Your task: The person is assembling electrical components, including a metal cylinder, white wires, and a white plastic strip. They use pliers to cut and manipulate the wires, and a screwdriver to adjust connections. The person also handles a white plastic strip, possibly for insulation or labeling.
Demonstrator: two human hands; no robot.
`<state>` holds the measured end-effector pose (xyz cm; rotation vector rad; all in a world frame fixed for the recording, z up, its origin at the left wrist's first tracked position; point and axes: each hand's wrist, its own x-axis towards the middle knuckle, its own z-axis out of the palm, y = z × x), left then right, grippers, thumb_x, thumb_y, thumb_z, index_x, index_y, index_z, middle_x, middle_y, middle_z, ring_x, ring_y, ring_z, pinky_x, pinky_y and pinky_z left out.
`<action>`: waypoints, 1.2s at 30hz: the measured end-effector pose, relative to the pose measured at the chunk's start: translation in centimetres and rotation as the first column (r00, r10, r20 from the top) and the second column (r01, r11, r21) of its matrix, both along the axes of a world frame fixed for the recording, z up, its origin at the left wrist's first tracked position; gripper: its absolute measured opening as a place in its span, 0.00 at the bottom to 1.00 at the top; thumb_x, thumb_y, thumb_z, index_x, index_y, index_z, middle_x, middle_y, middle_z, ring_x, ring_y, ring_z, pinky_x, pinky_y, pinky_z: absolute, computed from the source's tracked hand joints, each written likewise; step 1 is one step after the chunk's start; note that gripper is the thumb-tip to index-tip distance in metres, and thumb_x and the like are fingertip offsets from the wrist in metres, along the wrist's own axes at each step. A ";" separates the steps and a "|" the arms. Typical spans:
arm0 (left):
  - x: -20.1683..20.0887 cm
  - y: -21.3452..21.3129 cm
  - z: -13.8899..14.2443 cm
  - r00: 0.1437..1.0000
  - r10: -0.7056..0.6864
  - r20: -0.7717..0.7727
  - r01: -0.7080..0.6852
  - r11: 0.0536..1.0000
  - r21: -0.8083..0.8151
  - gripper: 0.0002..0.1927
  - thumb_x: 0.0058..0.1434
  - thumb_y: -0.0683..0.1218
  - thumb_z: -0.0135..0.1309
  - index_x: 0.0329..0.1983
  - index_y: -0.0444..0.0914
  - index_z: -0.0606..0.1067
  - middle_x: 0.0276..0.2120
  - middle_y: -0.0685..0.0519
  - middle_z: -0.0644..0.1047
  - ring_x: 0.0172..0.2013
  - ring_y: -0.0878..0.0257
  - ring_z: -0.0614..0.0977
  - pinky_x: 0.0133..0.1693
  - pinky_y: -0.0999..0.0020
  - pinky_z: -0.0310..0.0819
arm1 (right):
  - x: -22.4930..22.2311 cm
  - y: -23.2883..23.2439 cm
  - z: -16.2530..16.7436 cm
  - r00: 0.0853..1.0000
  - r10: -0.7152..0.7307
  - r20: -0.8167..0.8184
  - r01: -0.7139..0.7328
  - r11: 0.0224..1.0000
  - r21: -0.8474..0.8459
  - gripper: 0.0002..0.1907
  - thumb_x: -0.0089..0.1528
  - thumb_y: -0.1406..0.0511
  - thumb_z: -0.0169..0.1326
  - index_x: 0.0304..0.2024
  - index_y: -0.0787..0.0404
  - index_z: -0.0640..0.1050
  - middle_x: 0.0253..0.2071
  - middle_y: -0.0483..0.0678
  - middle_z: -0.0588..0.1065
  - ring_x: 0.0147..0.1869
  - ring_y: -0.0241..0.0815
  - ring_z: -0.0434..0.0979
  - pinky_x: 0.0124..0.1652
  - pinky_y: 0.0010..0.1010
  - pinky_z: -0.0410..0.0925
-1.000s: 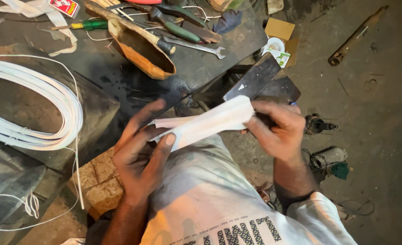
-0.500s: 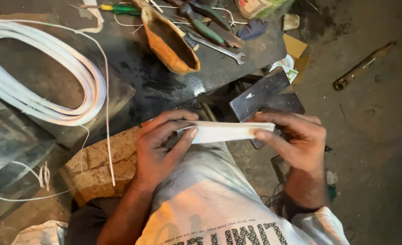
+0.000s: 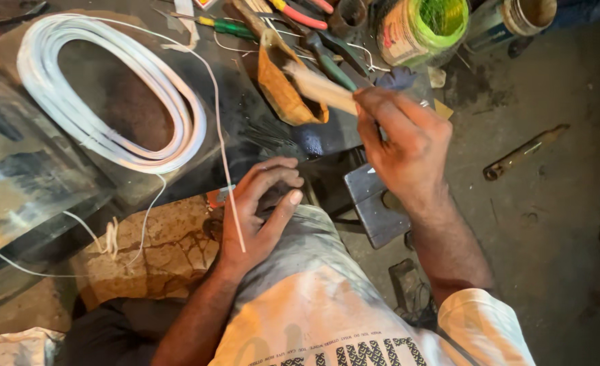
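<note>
My right hand [image 3: 403,139] is raised over the dark workbench [image 3: 242,125] and grips a folded white strip [image 3: 319,87], whose free end points up-left toward an orange pouch [image 3: 281,87]. My left hand [image 3: 259,210] rests on my knee with its fingers loosely curled and nothing clearly in it. A thin white wire [image 3: 227,183] crosses over that hand, running up to a large coil of white flat cable [image 3: 110,102] on the bench.
Screwdrivers and pliers [image 3: 300,17] lie at the bench's far edge beside a green-lidded tin [image 3: 425,27] and another can [image 3: 524,17]. A dark metal plate [image 3: 374,203] sits under my right wrist. A stone block [image 3: 157,251] lies at lower left, and a rusty tool [image 3: 524,152] on the floor.
Both hands held the folded white strip over my lap. Now my left hand has let go and rests on my knee, while my right hand has carried the strip up toward the orange pouch.
</note>
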<state>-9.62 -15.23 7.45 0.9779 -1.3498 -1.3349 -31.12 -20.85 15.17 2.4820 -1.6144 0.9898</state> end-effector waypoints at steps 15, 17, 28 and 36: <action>1.4 0.1 -1.5 1.000 0.023 0.004 -0.021 0.979 -0.201 0.07 0.66 0.38 0.58 0.46 0.31 0.76 0.51 0.47 0.79 0.47 0.62 0.83 0.51 0.70 0.78 | 1.1 -7.1 -6.2 0.971 -0.002 -0.239 0.063 0.967 0.248 0.08 0.52 0.65 0.69 0.35 0.53 0.87 0.49 0.54 0.72 0.58 0.62 0.65 0.54 0.56 0.58; 1.9 0.3 -1.5 0.999 0.051 0.005 -0.049 0.983 -0.176 0.07 0.66 0.38 0.58 0.46 0.31 0.76 0.49 0.47 0.80 0.48 0.62 0.83 0.51 0.70 0.78 | 0.4 -7.2 -6.6 0.976 0.017 -0.219 0.040 0.966 0.257 0.08 0.50 0.64 0.70 0.33 0.52 0.88 0.57 0.56 0.68 0.62 0.63 0.63 0.58 0.59 0.55; 2.8 2.0 -1.5 1.000 -0.008 0.019 0.010 0.991 -0.134 0.06 0.64 0.37 0.58 0.44 0.32 0.77 0.46 0.48 0.80 0.45 0.63 0.83 0.47 0.72 0.77 | -0.7 -7.9 -7.3 0.984 0.113 -0.138 -0.075 0.965 0.253 0.09 0.50 0.70 0.68 0.34 0.56 0.87 0.62 0.51 0.72 0.57 0.57 0.74 0.53 0.44 0.69; 4.3 3.9 -1.8 0.999 -0.041 0.026 0.041 0.999 0.015 0.06 0.64 0.39 0.58 0.44 0.34 0.78 0.47 0.51 0.79 0.44 0.66 0.82 0.44 0.73 0.77 | -0.9 -3.7 -0.8 0.999 -0.040 -0.035 0.047 0.975 0.216 0.10 0.64 0.66 0.68 0.46 0.63 0.84 0.40 0.51 0.81 0.39 0.46 0.82 0.41 0.35 0.73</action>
